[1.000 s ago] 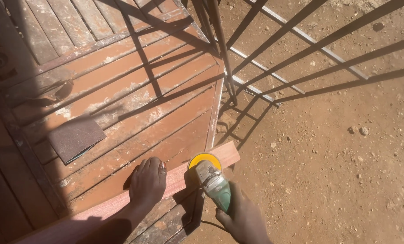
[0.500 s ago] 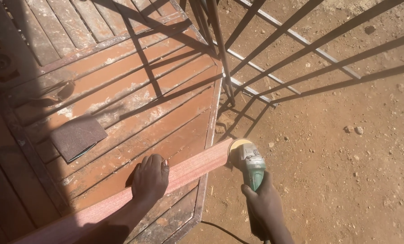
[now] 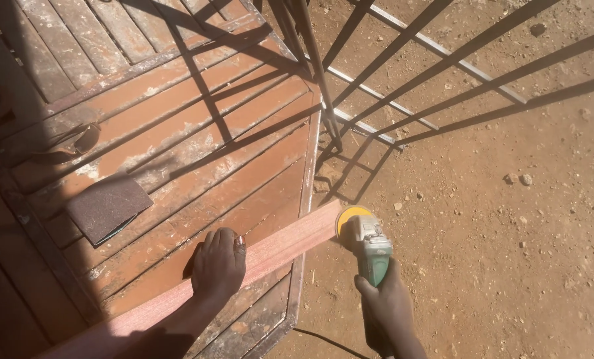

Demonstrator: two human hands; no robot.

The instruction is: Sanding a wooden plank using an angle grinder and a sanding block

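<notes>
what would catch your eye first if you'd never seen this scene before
First, the green angle grinder with its yellow disc, held in the right hand at the bottom centre, set against the end of a reddish wooden plank. The left hand presses flat on that plank, which lies across a worn, rust-coloured slatted metal panel. A dark sheet of sandpaper lies on the panel at left, and long bar shadows cross the dirt ground.

Bare reddish dirt ground point(image 3: 509, 219), worn red slatted metal panel point(image 3: 177, 153), hard sunlight, long bar shadows point(image 3: 483, 86)
</notes>
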